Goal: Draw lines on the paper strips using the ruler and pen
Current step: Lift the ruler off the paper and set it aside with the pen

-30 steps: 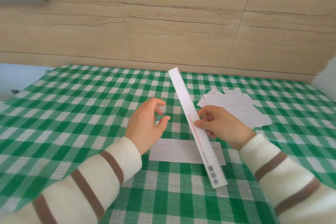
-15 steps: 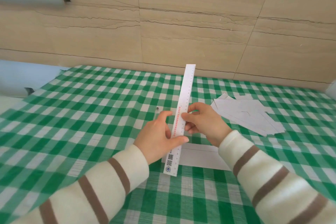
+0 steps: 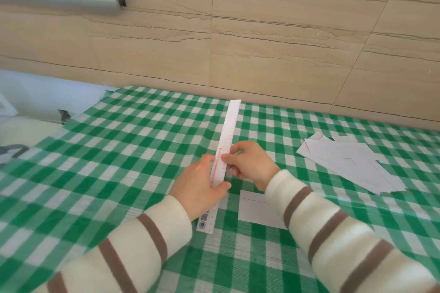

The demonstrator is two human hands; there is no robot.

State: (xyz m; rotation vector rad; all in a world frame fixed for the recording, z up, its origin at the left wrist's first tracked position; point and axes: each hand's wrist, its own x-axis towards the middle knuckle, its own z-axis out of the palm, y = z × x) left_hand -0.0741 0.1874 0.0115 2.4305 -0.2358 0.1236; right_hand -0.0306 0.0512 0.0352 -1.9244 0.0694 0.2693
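Since a second ago the ruler [image 3: 222, 162] has swung from a slant to point away from the person, off the strip [image 3: 253, 208] to its left; left hand [image 3: 198, 188] now clasps its near half, right hand [image 3: 247, 164] pinches mid-length, likely to square it before placing; strip lies flat on the bench [image 3: 119, 162]; spare strips [image 3: 352, 164] lie right; no pen visible.
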